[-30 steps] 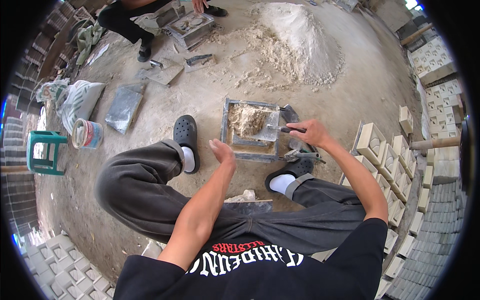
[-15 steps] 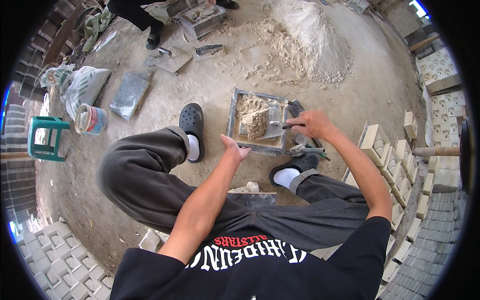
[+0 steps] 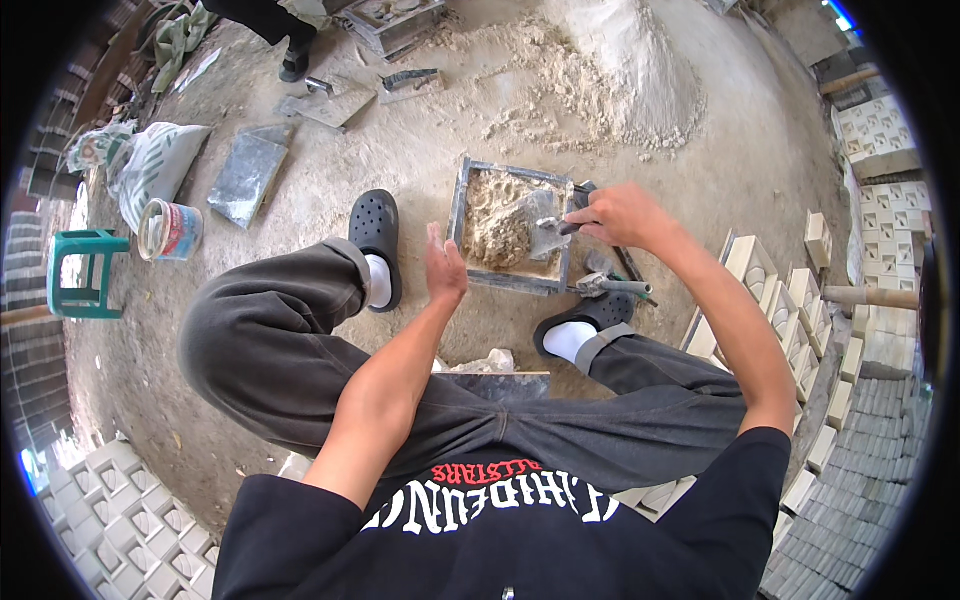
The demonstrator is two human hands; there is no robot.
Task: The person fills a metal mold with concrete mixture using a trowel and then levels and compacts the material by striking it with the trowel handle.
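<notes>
A square metal mould (image 3: 515, 283) lies on the ground between my feet, with damp sandy mix (image 3: 498, 230) heaped unevenly inside it. My right hand (image 3: 622, 216) grips the dark handle of a trowel (image 3: 547, 238), whose flat blade rests on the mix near the mould's right side. Beside the mould's near left corner is my left hand (image 3: 446, 266), fingers stretched out and nothing in it. Whether it touches the frame I cannot tell. A tool with a pale tubular handle (image 3: 615, 286) lies by the mould's near right corner.
Behind the mould rises a pale powder pile (image 3: 640, 80). Stacked patterned blocks (image 3: 770, 290) stand on the right. A flat slab (image 3: 250, 175), a bucket (image 3: 170, 230) and a green stool (image 3: 88, 272) are on the left. At the back are more trowels (image 3: 335, 105) and another person's leg (image 3: 270, 25).
My left hand has moved from the mould's near edge to its left corner, fingers now pointing away from me. The lump of mix looks flatter and more spread. The trowel stays in my right hand.
</notes>
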